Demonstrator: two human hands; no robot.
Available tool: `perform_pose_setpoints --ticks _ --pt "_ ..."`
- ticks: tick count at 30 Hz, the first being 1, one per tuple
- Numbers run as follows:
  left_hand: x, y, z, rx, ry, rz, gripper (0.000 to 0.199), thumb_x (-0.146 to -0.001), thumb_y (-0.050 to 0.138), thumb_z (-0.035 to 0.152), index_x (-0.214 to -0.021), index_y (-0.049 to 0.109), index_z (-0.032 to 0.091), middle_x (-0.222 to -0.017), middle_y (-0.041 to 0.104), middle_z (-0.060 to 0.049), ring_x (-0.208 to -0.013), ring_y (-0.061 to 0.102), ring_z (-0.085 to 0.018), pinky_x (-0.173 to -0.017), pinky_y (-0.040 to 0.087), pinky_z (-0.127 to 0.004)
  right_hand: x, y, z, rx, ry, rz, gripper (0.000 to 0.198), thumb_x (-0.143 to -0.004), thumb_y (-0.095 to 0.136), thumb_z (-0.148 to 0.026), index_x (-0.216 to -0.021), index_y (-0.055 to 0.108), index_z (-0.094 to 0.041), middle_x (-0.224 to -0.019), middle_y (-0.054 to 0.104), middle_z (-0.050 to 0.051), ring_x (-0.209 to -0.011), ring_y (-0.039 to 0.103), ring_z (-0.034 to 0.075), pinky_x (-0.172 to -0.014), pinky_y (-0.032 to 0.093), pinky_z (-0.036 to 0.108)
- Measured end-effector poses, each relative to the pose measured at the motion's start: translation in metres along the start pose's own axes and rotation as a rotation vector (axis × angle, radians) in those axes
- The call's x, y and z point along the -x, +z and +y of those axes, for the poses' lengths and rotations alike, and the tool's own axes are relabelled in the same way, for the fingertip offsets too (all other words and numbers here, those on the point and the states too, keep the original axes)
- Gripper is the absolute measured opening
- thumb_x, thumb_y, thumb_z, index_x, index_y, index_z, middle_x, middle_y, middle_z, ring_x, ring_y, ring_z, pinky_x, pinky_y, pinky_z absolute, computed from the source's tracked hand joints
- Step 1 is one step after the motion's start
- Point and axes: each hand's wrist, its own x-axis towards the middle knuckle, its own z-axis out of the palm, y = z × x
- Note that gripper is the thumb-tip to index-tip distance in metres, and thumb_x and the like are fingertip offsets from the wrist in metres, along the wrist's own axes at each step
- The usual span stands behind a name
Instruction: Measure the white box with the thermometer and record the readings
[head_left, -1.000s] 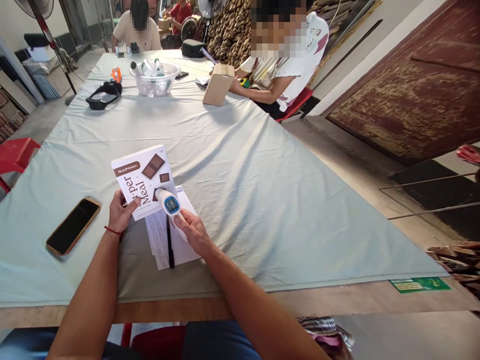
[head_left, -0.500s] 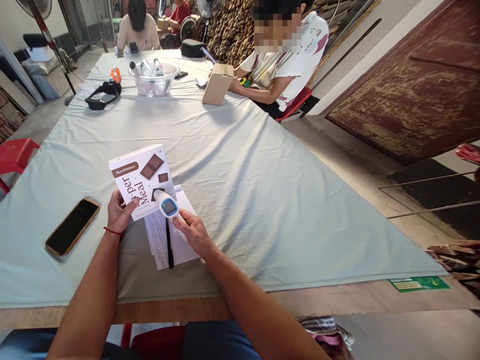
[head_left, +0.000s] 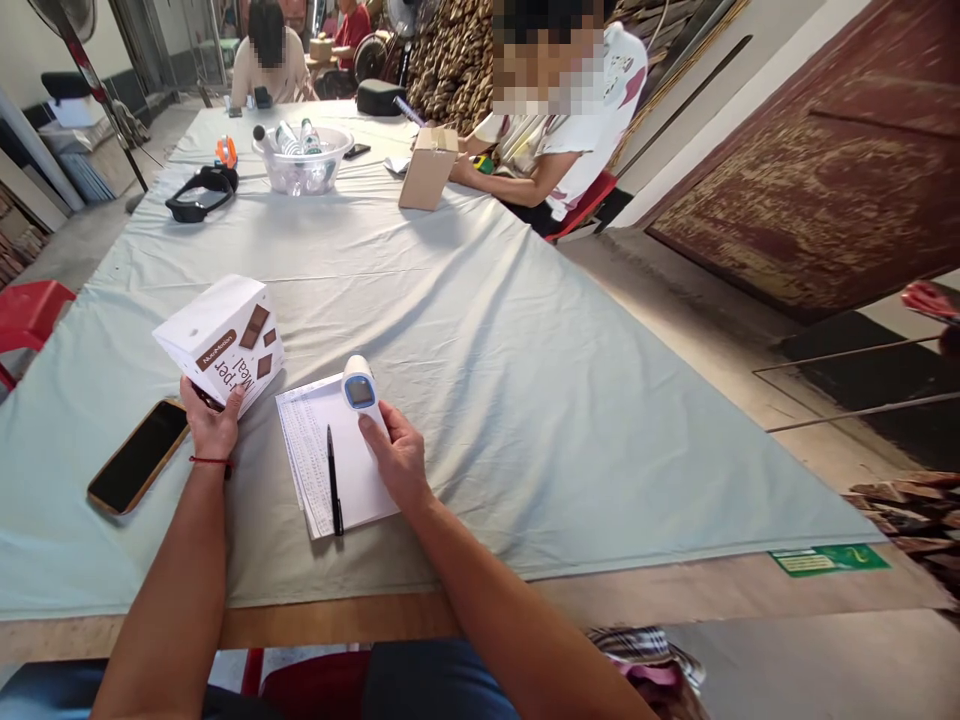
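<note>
My left hand (head_left: 212, 418) grips a white box (head_left: 225, 335) printed with brown chocolate pieces and the word "NutriMotion"; it is tilted over the table, left of the papers. In my right hand (head_left: 399, 452) is a white infrared thermometer (head_left: 361, 388) with a blue-rimmed screen facing me, held above the upper right of the papers. Beneath it lie sheets of paper (head_left: 352, 490), one covered in handwriting. A black pen (head_left: 334, 482) rests across them. Close to my left wrist, a phone (head_left: 139, 457) in a tan case lies face up.
Farther along the cloth-covered table (head_left: 570, 430) stand a plastic basin (head_left: 302, 170) of bottles, a black headset (head_left: 201, 193), an orange object (head_left: 226, 151) and a black case (head_left: 380, 97). At the right side a seated person (head_left: 555, 150) handles a cardboard box (head_left: 429, 170). Another person (head_left: 268, 75) sits at the far end.
My left hand has carried the white box left, away from the papers, and turned it so its upper side shows. The thermometer has moved slightly right and stands more upright, apart from the box.
</note>
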Motion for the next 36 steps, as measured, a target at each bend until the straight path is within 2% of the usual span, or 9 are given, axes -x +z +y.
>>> perform_pose_setpoints --ticks 5,9,13,16,21,24,27,32,36 --pt "0.006 -0.001 0.011 -0.247 0.173 0.179 0.089 -0.072 0.077 0.056 -0.140 0.038 0.014 -0.141 0.041 -0.022 -0.136 0.040 -0.034 -0.111 0.037 -0.049 -0.006 -0.005 0.006 0.199 -0.032 0.045 0.059 -0.080 0.063 -0.060 -0.119 0.064 -0.015 -0.113 0.071 0.013 -0.101 0.067 0.026 -0.091 0.052 0.038" --pt "0.015 0.001 0.026 -0.326 0.344 0.266 0.056 -0.079 0.070 0.048 -0.119 0.052 0.014 -0.120 0.051 -0.019 -0.116 0.049 -0.032 -0.097 0.045 -0.048 -0.014 -0.016 0.013 0.681 -0.124 0.063 0.051 -0.082 0.063 -0.052 -0.118 0.066 -0.016 -0.109 0.071 0.013 -0.102 0.064 0.028 -0.091 0.048 0.040" --pt "0.023 0.008 0.031 -0.259 0.413 -0.098 0.020 -0.084 0.065 0.037 -0.095 0.059 0.021 -0.090 0.059 -0.007 -0.085 0.056 -0.023 -0.082 0.050 -0.041 -0.019 -0.026 0.018 1.085 -0.120 0.037 0.046 -0.086 0.062 -0.043 -0.121 0.065 -0.013 -0.107 0.069 0.015 -0.103 0.060 0.029 -0.089 0.044 0.039" --pt "0.026 0.015 0.028 -0.204 0.462 -0.368 0.012 -0.085 0.065 0.033 -0.093 0.065 0.023 -0.092 0.061 -0.006 -0.087 0.059 -0.022 -0.084 0.051 -0.039 -0.020 -0.029 0.018 1.217 -0.116 0.050 0.045 -0.089 0.061 -0.041 -0.121 0.064 -0.011 -0.107 0.067 0.017 -0.102 0.057 0.029 -0.086 0.042 0.038" --pt "0.027 0.016 0.020 -0.310 0.512 -0.536 0.020 -0.081 0.071 0.035 -0.097 0.068 0.023 -0.110 0.059 -0.008 -0.105 0.058 -0.026 -0.097 0.048 -0.044 -0.011 -0.025 0.012 1.134 -0.453 0.139 0.042 -0.090 0.061 -0.040 -0.122 0.062 -0.013 -0.107 0.066 0.017 -0.098 0.058 0.029 -0.083 0.044 0.039" --pt "0.027 0.013 0.019 -0.407 0.512 -0.598 0.028 -0.080 0.073 0.038 -0.102 0.067 0.023 -0.115 0.059 -0.008 -0.112 0.057 -0.027 -0.101 0.046 -0.046 0.002 -0.013 0.011 0.967 -0.598 -0.112 0.027 -0.093 0.059 -0.036 -0.111 0.066 -0.018 -0.082 0.068 0.007 -0.079 0.063 0.021 -0.075 0.047 0.031" --pt "0.028 0.012 0.019 -0.455 0.504 -0.647 0.035 -0.078 0.075 0.043 -0.105 0.066 0.022 -0.119 0.059 -0.009 -0.115 0.056 -0.029 -0.105 0.043 -0.047 0.016 0.003 0.014 0.981 -0.547 -0.320 0.030 -0.088 0.068 -0.039 -0.109 0.066 -0.018 -0.075 0.069 0.004 -0.072 0.065 0.019 -0.070 0.048 0.028" --pt "0.028 0.013 0.015 -0.533 0.477 -0.738 0.043 -0.078 0.075 0.045 -0.113 0.067 0.021 -0.126 0.060 -0.011 -0.122 0.054 -0.031 -0.110 0.038 -0.049 0.019 0.011 0.015 1.068 -0.440 -0.349 0.029 -0.085 0.063 -0.021 -0.114 0.066 -0.018 -0.084 0.072 0.007 -0.080 0.067 0.021 -0.070 0.048 0.028" --pt "0.029 0.014 0.019 -0.646 0.436 -0.758 0.045 -0.087 0.063 0.046 -0.124 0.064 0.021 -0.135 0.056 -0.012 -0.127 0.050 -0.032 -0.110 0.036 -0.050 0.013 0.003 0.012 0.886 -0.467 -0.371 0.036 -0.084 0.051 -0.012 -0.116 0.066 -0.020 -0.081 0.070 0.004 -0.076 0.064 0.018 -0.070 0.048 0.026"
